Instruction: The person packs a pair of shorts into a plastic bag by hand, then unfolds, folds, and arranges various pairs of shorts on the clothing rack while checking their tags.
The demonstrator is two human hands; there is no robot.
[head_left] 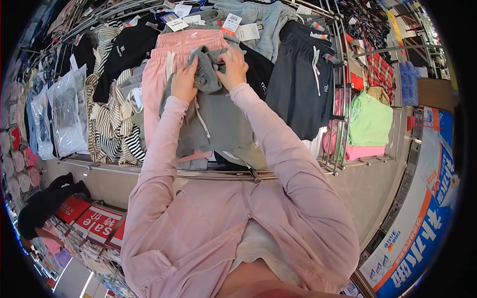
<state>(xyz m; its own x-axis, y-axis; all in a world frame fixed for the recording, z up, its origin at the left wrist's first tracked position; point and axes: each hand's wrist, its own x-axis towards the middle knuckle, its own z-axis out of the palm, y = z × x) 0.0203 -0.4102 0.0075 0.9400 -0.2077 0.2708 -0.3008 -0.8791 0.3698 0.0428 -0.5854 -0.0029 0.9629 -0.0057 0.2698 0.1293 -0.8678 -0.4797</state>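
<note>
Grey shorts [218, 121] with a white drawstring [201, 118] lie across a pile of clothes in front of me. Their waistband [206, 74] is bunched up between my hands. My left hand [184, 82] is closed on its left side, while my right hand [232, 68] pinches the other side. Pink shorts [153, 74] are partly covered beneath them. To the right lie dark blue-grey shorts [303, 74], also with a white drawstring. A red-and-white price tag [231, 24] sits just beyond my right hand.
A metal rack rail [208, 175] runs along the front of the pile. Striped clothes [110, 121] and plastic-wrapped garments [68, 111] are on the left. Folded green clothing [370, 119] fills a side section at right. Red sale signs [98, 223] and a person [42, 211] are behind left.
</note>
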